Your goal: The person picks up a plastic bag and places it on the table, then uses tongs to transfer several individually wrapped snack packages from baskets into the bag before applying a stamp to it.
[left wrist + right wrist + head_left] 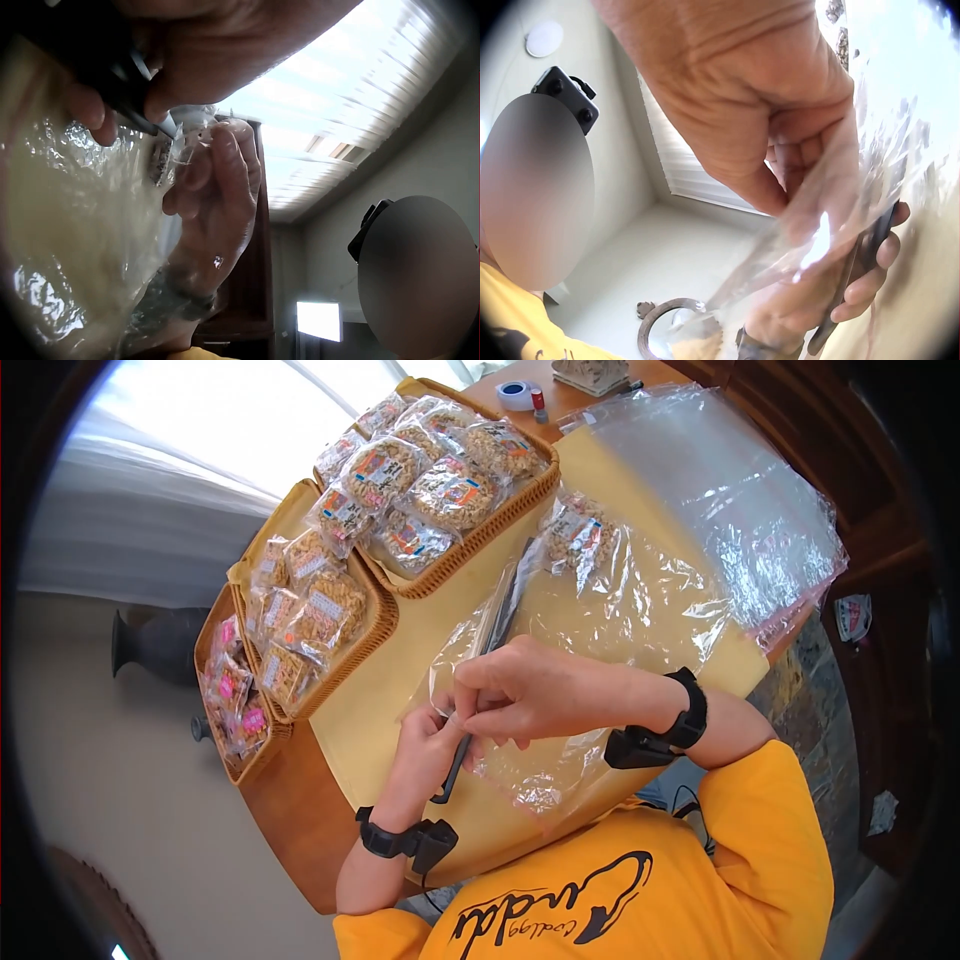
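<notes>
Below the middle of the head view, my left hand (425, 750) curls round a long, dark, narrow two-armed tool (877, 236), which slants up across a large clear plastic bag (640, 610). The tool's exact kind I cannot tell. Close beside it, my right hand (540, 685) pinches the bag's thin film with thumb and finger, as the right wrist view also shows. In the left wrist view, the right hand (229, 176) appears beyond the tool's tip, partly behind film. A wrapped puffed-grain cake (580, 535) lies at the bag's far end.
A wicker basket (480, 520) of wrapped cakes stands at the back, with another basket (375, 625) and a pink-packet basket (262, 752) to its left. Stacked clear bags (730, 490) lie at right on yellow sheeting. A tape roll (515, 397) sits at the far edge.
</notes>
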The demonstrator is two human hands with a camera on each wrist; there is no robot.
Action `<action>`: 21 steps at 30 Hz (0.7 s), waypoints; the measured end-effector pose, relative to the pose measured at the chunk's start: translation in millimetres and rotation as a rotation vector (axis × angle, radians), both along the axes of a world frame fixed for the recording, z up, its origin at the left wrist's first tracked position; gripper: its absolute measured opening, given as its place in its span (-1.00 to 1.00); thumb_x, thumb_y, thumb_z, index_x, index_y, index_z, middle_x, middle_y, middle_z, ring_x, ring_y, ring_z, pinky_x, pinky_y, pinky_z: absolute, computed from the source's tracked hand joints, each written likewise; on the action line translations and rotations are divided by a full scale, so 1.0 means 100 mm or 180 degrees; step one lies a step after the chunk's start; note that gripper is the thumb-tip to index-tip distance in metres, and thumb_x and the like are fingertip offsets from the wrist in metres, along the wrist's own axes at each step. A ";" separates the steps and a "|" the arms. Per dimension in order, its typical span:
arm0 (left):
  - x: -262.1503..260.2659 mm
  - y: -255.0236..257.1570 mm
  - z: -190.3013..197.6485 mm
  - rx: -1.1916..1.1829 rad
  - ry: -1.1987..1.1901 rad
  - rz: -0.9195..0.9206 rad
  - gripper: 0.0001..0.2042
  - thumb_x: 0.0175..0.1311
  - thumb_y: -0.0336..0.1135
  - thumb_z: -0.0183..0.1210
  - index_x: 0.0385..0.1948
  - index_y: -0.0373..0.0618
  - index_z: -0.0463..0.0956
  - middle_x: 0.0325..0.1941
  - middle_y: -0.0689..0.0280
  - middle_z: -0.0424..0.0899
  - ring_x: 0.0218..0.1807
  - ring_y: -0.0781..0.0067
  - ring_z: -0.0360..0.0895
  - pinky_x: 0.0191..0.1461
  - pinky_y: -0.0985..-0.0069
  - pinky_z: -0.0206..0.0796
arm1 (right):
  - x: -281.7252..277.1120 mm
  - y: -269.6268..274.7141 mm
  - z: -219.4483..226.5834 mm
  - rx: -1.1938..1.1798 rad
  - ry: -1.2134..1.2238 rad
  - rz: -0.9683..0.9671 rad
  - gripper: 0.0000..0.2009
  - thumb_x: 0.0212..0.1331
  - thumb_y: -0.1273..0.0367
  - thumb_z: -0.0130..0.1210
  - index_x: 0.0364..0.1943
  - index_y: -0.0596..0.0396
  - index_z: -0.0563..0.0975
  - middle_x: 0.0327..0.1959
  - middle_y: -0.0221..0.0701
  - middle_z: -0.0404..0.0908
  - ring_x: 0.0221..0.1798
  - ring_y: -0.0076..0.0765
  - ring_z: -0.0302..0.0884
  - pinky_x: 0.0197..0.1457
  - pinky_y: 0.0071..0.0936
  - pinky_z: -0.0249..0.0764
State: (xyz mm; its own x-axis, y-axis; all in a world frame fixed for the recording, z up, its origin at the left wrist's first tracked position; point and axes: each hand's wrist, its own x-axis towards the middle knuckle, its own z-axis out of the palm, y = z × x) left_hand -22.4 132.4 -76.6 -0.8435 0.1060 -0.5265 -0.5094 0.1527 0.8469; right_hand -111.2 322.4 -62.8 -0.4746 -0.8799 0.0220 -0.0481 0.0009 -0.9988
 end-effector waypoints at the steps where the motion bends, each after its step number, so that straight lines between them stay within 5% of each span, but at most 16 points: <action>1: 0.01 -0.01 0.02 -0.0053 -0.0017 -0.0061 -0.78 0.43 -0.27 0.05 -0.18 -0.28 0.49 -0.45 0.32 0.62 -0.54 0.65 0.49 -0.50 0.69 0.31 | 0.00 0.00 0.01 0.0032 -0.0022 -0.0020 -0.89 0.20 0.45 0.12 -0.37 0.18 0.45 -0.58 -0.36 0.64 -0.62 -0.52 0.56 -0.55 -0.58 0.44; 8: 0.49 -0.45 0.39 -0.0253 -0.0564 0.0241 -0.70 0.39 -0.28 0.12 0.02 -0.30 0.47 -0.38 0.38 0.57 -0.47 0.67 0.49 -0.44 0.69 0.31 | -0.06 -0.03 -0.06 0.0121 -0.0039 -0.0116 -0.92 0.19 0.48 0.13 -0.37 0.19 0.49 -0.62 -0.40 0.57 -0.60 -0.57 0.54 -0.53 -0.61 0.44; 11: 0.79 -0.97 0.76 -0.0569 -0.1078 -0.0455 -0.66 0.32 -0.31 0.20 0.05 -0.29 0.48 -0.40 0.44 0.53 -0.45 0.69 0.43 -0.39 0.67 0.28 | -0.05 -0.09 -0.09 0.0170 -0.0378 -0.0376 -0.97 0.19 0.52 0.12 -0.36 0.20 0.51 -0.62 -0.44 0.54 -0.56 -0.63 0.54 -0.52 -0.65 0.43; 12: 0.90 -1.10 0.90 -0.0520 -0.1116 -0.0234 -0.68 0.29 -0.34 0.22 0.03 -0.27 0.51 -0.39 0.46 0.53 -0.44 0.71 0.42 -0.38 0.69 0.26 | -0.06 -0.08 -0.09 0.0263 -0.0361 -0.0439 -0.98 0.19 0.54 0.11 -0.35 0.21 0.52 -0.61 -0.45 0.54 -0.54 -0.64 0.54 -0.52 -0.67 0.43; 16: 1.12 -1.50 1.23 -0.0809 -0.0617 0.0367 -0.67 0.25 -0.45 0.15 0.06 -0.32 0.46 -0.33 0.34 0.61 -0.45 0.66 0.49 -0.39 0.68 0.38 | -0.06 -0.07 -0.08 0.0463 -0.0357 -0.0502 -0.97 0.20 0.55 0.10 -0.35 0.23 0.51 -0.58 -0.46 0.56 -0.51 -0.66 0.54 -0.50 -0.70 0.43; 18: 0.98 -1.52 1.12 -0.0473 0.0064 0.0576 -0.69 0.31 -0.42 0.10 0.05 -0.33 0.45 -0.36 0.32 0.61 -0.47 0.65 0.51 -0.43 0.69 0.37 | -0.05 -0.08 -0.12 0.0539 -0.0415 -0.0442 -0.97 0.20 0.54 0.11 -0.35 0.23 0.51 -0.58 -0.46 0.56 -0.51 -0.66 0.54 -0.50 -0.70 0.43; 21: 0.49 -1.25 0.99 -0.0737 0.0082 0.0792 -0.72 0.36 -0.37 0.07 0.03 -0.31 0.46 -0.40 0.35 0.59 -0.48 0.68 0.51 -0.48 0.70 0.35 | -0.04 -0.09 -0.15 0.0580 -0.0345 -0.0374 -0.97 0.20 0.53 0.11 -0.34 0.22 0.52 -0.58 -0.46 0.56 -0.50 -0.65 0.54 -0.49 -0.69 0.43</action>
